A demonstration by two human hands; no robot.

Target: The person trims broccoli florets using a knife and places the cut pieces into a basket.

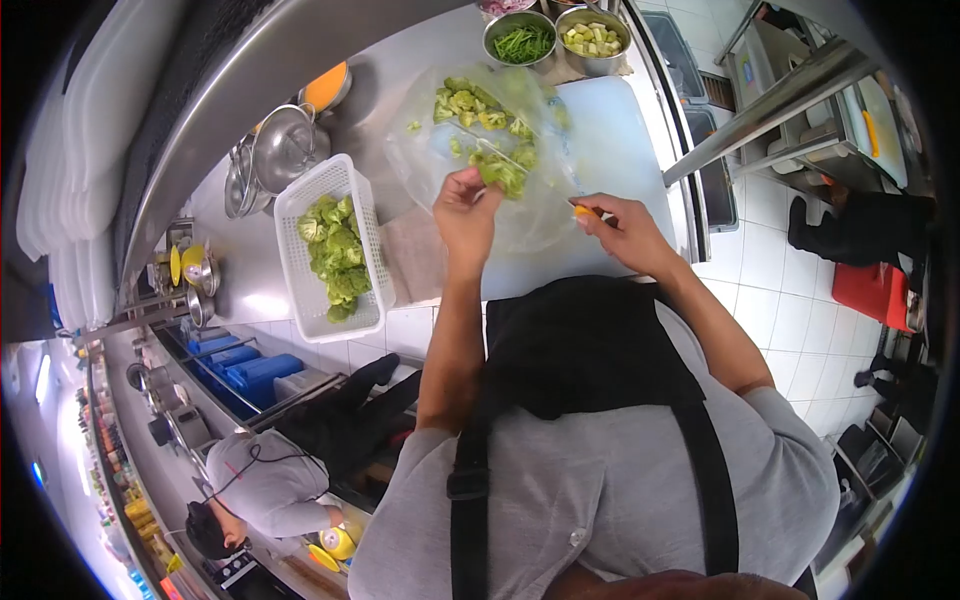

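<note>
My left hand [465, 212] is closed, its fingertips pinching a green broccoli piece [502, 178] over a clear plastic bag [415, 140]. Cut broccoli florets [468, 103] lie on the bag or inside it; I cannot tell which. To the right, my right hand [630, 235] is closed around the orange handle of a small knife [582, 211], whose blade is hard to make out. Under the bag's right side is a pale cutting board [610, 130]. Left of my left hand, a white plastic basket [287, 225] holds larger broccoli pieces [335, 255].
Metal bowls of green strips [524, 44] and pale cubes [592, 40] stand at the back. Colanders [285, 150] and an orange-filled bowl [326, 90] sit at the left. A metal rail [770, 115] crosses on the right. Another person [270, 480] works at the lower left.
</note>
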